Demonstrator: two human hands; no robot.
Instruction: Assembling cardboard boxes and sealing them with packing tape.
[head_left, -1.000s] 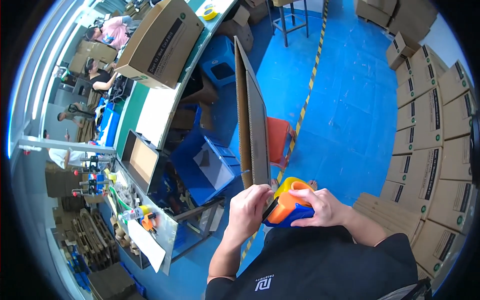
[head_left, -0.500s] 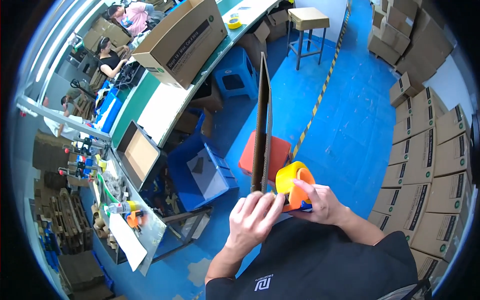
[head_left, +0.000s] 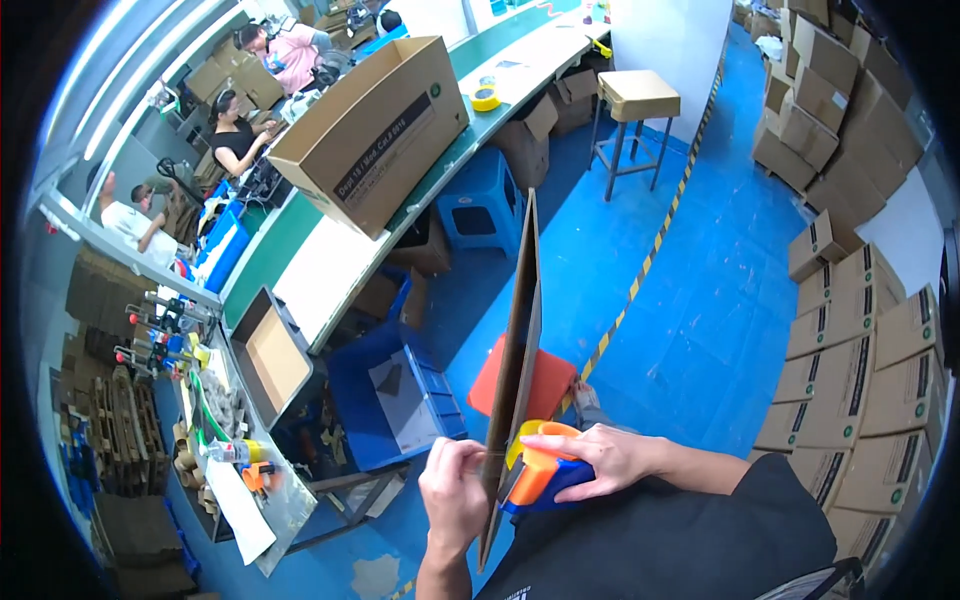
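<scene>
A tall piece of brown cardboard stands nearly edge-on in front of me, its lower end near my shirt. My left hand is at its left side, fingers curled and pinched at the cardboard's edge. On the other side, my right hand grips an orange-and-blue tape dispenser, its front end against or very close to the cardboard. The yellow tape roll in the dispenser is partly hidden by the cardboard. Whether a strip of tape lies under my left fingertips is too small to tell.
A red stool stands just beyond the cardboard, a blue crate to its left. The long bench holds an open carton and a tape roll. Stacked cartons line the right. Several people sit or stand at far left.
My left hand has gone from the dispenser's front to the cardboard's left side. The dispenser has turned and come left against the cardboard, which now reaches lower. The view has tilted up slightly.
</scene>
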